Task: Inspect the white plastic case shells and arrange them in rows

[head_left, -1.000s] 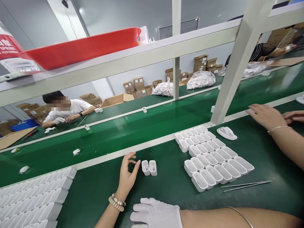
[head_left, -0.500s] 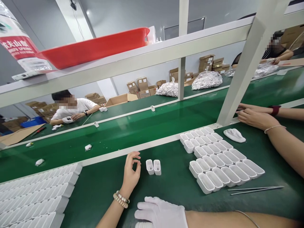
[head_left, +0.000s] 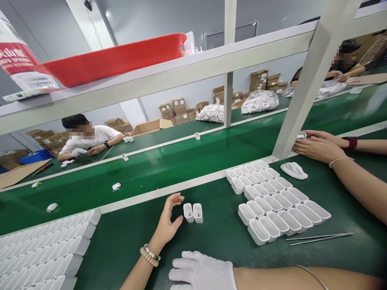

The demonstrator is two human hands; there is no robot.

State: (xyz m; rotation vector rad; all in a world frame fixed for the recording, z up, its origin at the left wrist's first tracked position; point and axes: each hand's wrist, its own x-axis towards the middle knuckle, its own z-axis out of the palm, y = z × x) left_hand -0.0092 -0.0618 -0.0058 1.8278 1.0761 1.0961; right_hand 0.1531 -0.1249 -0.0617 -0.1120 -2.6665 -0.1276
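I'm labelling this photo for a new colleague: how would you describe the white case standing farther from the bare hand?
On the nearest green belt, find the bare left hand with the beaded bracelet. Right beside its fingertips stand two small white open-topped cases, apart from the big block of cases. Yours is the right one of that pair, farther from the hand.

**Red label on a water bottle**

At the top left, a plastic water bottle (head_left: pixel 32 79) lying beside a red tray (head_left: pixel 111 60) has a red label (head_left: pixel 17 56) with large white Chinese characters. "山泉" can be read, and the character before it looks like "夫", with the rest curving out of view. Smaller print beneath is too blurred to read. Cardboard cartons (head_left: pixel 179 110) along the far wall carry labels, all too small to read.
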